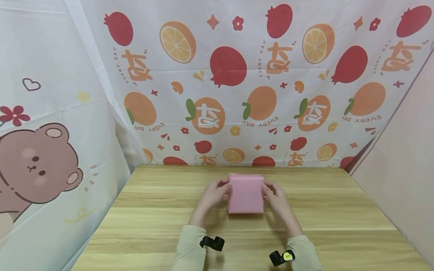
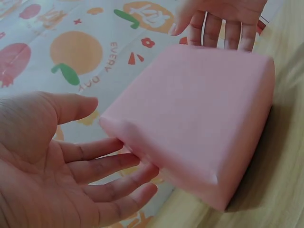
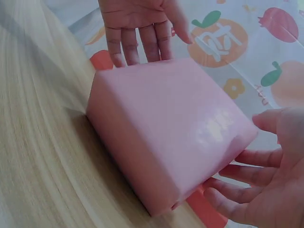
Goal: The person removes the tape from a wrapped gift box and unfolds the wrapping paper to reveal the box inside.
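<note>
A pink box (image 1: 245,195) with smooth, wrapped-looking faces is at the middle of the wooden table, between the two hands. My left hand (image 1: 214,194) has its extended fingertips against the box's left side, and the thumb stands apart from the fingers at the upper edge. On the opposite side, my right hand (image 1: 276,195) touches the box with its fingertips, thumb near the top corner. In the left wrist view the left fingers (image 2: 104,171) look nearly straight along the pink side. The right fingers (image 3: 242,183) reach to the box's lower edge in the right wrist view.
The wooden table (image 1: 152,218) ends at a white curtain (image 1: 237,139) printed with fruit. A curtain with a bear print (image 1: 37,165) hangs at the left, and a plain pale panel (image 1: 396,143) stands at the right. Black wrist cameras (image 1: 213,243) sit on both sleeves.
</note>
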Tool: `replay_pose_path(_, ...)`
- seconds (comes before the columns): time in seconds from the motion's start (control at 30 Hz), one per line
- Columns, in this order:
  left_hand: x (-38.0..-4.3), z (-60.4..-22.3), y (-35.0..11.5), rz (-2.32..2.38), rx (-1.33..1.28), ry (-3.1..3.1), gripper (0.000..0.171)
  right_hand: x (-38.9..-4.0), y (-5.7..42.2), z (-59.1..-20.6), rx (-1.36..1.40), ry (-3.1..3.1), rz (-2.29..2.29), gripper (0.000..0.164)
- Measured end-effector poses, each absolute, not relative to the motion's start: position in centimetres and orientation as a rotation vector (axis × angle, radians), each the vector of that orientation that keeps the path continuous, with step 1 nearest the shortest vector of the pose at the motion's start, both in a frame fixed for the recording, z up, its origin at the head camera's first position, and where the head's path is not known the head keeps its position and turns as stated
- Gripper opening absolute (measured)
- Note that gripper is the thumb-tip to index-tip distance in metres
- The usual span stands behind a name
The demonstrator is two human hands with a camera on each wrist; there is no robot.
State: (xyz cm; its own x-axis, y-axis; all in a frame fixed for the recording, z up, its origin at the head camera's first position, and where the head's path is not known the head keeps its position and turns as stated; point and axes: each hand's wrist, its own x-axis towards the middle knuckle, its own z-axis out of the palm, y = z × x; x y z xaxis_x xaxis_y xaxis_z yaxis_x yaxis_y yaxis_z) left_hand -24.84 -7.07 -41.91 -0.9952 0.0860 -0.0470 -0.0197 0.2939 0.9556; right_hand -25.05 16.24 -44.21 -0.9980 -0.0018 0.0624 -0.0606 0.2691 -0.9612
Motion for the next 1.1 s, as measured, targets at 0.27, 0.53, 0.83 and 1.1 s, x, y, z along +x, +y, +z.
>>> replay_pose_path(0.27,-25.1,-41.5,-6.5,1.937,-0.017,2.462,0.039,-25.2,16.1,-44.0,-0.002,-2.321,1.958,0.036)
replay_pose_path(0.53,-25.4,-42.0,-6.1,2.065,-0.061,2.473,0.027,-25.5,16.3,-44.0,-0.075,-2.234,1.996,0.032)
replay_pose_path(0.83,-25.7,-42.7,-6.4,2.131,0.042,2.441,0.026,-25.6,17.2,-44.4,-0.002,-2.303,1.946,0.025)
replay_pose_path(1.1,-26.2,-43.8,-6.9,2.197,0.155,2.319,0.022,-25.9,17.7,-45.9,0.081,-2.367,1.898,0.019)
